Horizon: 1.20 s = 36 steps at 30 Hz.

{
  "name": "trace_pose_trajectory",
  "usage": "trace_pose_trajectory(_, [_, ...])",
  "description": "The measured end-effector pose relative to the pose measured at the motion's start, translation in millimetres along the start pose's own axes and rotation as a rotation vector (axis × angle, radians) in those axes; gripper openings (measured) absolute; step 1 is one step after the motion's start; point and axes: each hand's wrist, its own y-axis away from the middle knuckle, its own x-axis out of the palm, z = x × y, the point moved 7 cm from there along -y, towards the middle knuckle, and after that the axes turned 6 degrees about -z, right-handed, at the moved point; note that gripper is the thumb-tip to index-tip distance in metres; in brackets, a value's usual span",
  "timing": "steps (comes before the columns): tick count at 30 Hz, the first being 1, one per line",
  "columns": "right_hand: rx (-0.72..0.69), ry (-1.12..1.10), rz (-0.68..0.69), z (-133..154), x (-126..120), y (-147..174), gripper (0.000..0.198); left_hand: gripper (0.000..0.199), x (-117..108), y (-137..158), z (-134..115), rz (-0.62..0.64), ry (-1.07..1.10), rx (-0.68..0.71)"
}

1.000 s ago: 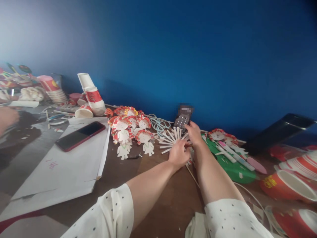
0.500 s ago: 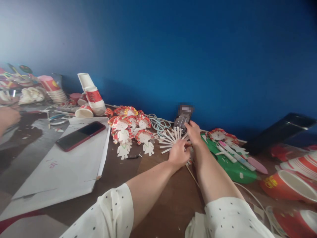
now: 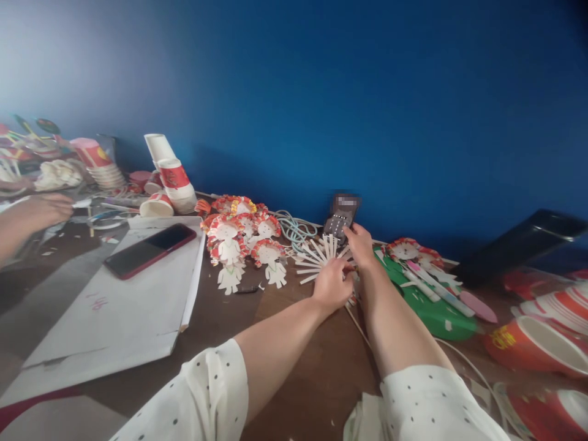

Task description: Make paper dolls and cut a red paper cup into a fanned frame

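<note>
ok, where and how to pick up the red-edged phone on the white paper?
Probably mid-length, pinching both long edges of the phone from above: it lies flat, screen up, on the white paper, underside hidden, long edges exposed.

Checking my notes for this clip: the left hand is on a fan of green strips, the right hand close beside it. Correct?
Not quite: the head view shows white strips, not green ones. The left hand is on them, the right hand close beside it.
</note>
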Motion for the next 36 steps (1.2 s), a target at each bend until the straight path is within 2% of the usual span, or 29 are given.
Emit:
trace_pose_trajectory(14, [0.021, -0.018, 0.010, -2.3, -0.5, 0.3, 0.038, 0.012, -0.5, -0.5, 0.2, -0.001, 0.007, -0.012])
trace_pose_trajectory(23, [0.056, -0.082, -0.030, 0.1, -2.5, 4.0, 0.040, 0.012, -0.5, 0.4, 1.1, -0.011, 0.027, -0.011])
trace_pose_trajectory(30, [0.119, -0.236, -0.220, -4.6, -5.9, -1.4, 0.045, 0.011, 0.8, -0.1, 3.8, -0.013, 0.008, -0.010])
trace_pose_trajectory(36, [0.220, -0.401, -0.402, -2.5, -13.7, -12.0, 0.034, 0.014, 1.1, -0.4, 2.8, -0.003, -0.012, -0.007])
